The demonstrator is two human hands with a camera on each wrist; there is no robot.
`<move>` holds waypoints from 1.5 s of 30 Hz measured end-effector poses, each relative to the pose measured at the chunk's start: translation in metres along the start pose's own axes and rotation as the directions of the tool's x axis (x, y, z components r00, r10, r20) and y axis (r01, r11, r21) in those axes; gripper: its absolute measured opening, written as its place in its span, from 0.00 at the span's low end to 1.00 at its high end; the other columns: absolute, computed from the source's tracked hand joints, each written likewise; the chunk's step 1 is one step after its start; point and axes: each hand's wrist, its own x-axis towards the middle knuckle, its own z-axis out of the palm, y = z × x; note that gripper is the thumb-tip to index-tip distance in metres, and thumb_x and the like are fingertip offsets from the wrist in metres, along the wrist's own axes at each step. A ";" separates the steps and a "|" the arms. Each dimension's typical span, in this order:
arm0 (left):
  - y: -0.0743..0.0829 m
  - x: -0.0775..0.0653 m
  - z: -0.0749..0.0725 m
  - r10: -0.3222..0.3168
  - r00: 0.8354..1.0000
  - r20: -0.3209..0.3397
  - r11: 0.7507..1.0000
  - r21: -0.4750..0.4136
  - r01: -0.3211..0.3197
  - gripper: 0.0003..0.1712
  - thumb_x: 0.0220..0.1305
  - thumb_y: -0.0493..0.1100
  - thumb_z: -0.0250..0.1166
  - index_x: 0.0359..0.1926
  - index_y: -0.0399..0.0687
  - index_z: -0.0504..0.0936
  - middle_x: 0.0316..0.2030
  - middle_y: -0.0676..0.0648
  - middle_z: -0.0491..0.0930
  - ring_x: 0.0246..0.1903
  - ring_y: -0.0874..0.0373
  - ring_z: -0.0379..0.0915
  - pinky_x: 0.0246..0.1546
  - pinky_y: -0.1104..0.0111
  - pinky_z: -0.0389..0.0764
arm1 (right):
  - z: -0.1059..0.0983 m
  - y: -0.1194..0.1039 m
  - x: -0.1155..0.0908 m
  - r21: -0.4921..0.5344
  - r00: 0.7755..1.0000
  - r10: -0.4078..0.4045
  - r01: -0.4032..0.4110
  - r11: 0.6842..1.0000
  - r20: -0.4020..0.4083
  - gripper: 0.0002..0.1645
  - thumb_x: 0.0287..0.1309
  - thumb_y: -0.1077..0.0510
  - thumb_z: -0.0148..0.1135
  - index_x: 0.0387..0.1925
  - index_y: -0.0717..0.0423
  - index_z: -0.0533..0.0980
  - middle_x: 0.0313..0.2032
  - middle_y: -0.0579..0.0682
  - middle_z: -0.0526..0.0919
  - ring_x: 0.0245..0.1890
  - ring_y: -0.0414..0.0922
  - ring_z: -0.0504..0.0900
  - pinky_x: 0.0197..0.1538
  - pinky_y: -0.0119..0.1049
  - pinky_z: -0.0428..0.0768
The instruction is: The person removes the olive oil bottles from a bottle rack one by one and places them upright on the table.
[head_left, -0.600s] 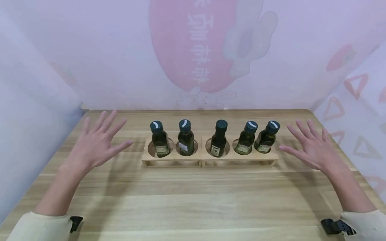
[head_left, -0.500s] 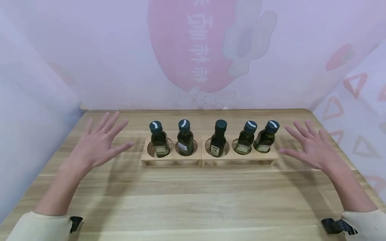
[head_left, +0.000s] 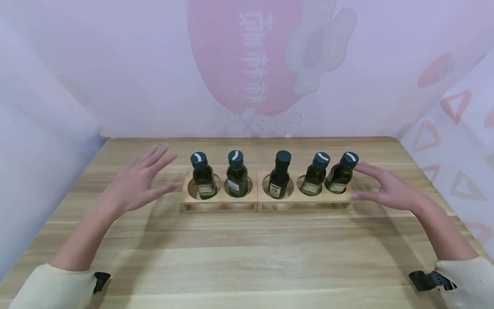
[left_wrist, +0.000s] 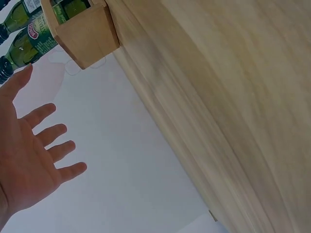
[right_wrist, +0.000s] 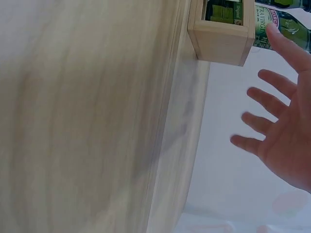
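Bottles (head_left: 279,179) are cut off in both wrist views — left hand (head_left: 133,184) and right hand (head_left: 391,191) spread

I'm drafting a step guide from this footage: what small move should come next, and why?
Probably ease the right hand inward and curl it round the rightmost bottle. That hand holds nothing, and the head view shows it right beside that bottle, while the left hand leaves a wider gap to the leftmost bottle.

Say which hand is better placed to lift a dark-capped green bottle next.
Likely the right hand: it's close beside the rightmost dark-capped green bottle; a wider gap separates the left hand from the leftmost bottle.
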 end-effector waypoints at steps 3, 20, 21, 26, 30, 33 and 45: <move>0.005 0.003 -0.002 -0.001 1.000 0.021 0.999 -0.045 0.002 0.48 0.71 0.64 0.64 0.81 0.49 0.58 0.82 0.37 0.47 0.78 0.32 0.45 0.68 0.28 0.56 | 0.002 -0.002 0.005 0.031 0.999 -0.029 0.029 0.999 0.017 0.49 0.60 0.51 0.76 0.72 0.73 0.65 0.70 0.74 0.67 0.68 0.75 0.66 0.66 0.72 0.68; 0.025 0.016 -0.003 0.063 0.997 -0.037 0.951 -0.301 -0.071 0.42 0.68 0.51 0.72 0.77 0.44 0.67 0.72 0.37 0.69 0.72 0.33 0.63 0.68 0.35 0.65 | 0.006 0.010 0.023 0.129 0.990 -0.114 0.103 0.986 0.079 0.39 0.53 0.59 0.80 0.64 0.69 0.75 0.60 0.69 0.80 0.58 0.72 0.79 0.60 0.67 0.77; 0.026 0.018 -0.002 0.073 0.996 -0.047 0.945 -0.315 -0.084 0.41 0.68 0.50 0.72 0.76 0.43 0.68 0.72 0.37 0.70 0.71 0.34 0.63 0.68 0.35 0.66 | 0.006 0.010 0.024 0.134 0.990 -0.117 0.106 0.985 0.082 0.39 0.52 0.59 0.81 0.63 0.69 0.75 0.60 0.69 0.80 0.58 0.72 0.79 0.60 0.67 0.78; 0.030 0.024 0.002 0.076 0.995 -0.069 0.922 -0.376 -0.097 0.38 0.68 0.46 0.72 0.73 0.38 0.70 0.70 0.36 0.72 0.67 0.32 0.69 0.65 0.37 0.71 | 0.007 0.010 0.027 0.151 0.988 -0.125 0.111 0.982 0.090 0.41 0.52 0.61 0.81 0.64 0.70 0.74 0.60 0.70 0.80 0.58 0.72 0.79 0.59 0.66 0.79; 0.034 0.029 0.006 0.042 0.998 -0.047 0.894 -0.444 -0.058 0.36 0.68 0.44 0.72 0.72 0.36 0.71 0.69 0.35 0.74 0.65 0.30 0.71 0.65 0.38 0.72 | 0.007 0.010 0.029 0.157 0.988 -0.125 0.110 0.981 0.091 0.41 0.52 0.62 0.81 0.64 0.71 0.73 0.60 0.71 0.79 0.57 0.72 0.80 0.58 0.66 0.79; 0.037 0.031 0.008 0.003 1.000 -0.022 0.860 -0.510 -0.014 0.35 0.68 0.44 0.73 0.71 0.36 0.73 0.67 0.36 0.75 0.66 0.31 0.70 0.66 0.39 0.71 | 0.007 0.010 0.030 0.158 0.989 -0.121 0.106 0.982 0.090 0.41 0.52 0.61 0.81 0.64 0.72 0.73 0.59 0.71 0.79 0.57 0.72 0.80 0.58 0.66 0.80; 0.042 0.038 0.018 -0.026 0.999 -0.023 0.703 -0.711 0.001 0.22 0.69 0.35 0.70 0.61 0.34 0.81 0.54 0.37 0.85 0.56 0.48 0.83 0.59 0.67 0.81 | 0.007 0.013 0.031 0.168 0.990 -0.108 0.092 0.981 0.088 0.42 0.50 0.62 0.82 0.64 0.72 0.73 0.59 0.72 0.79 0.56 0.72 0.81 0.57 0.64 0.81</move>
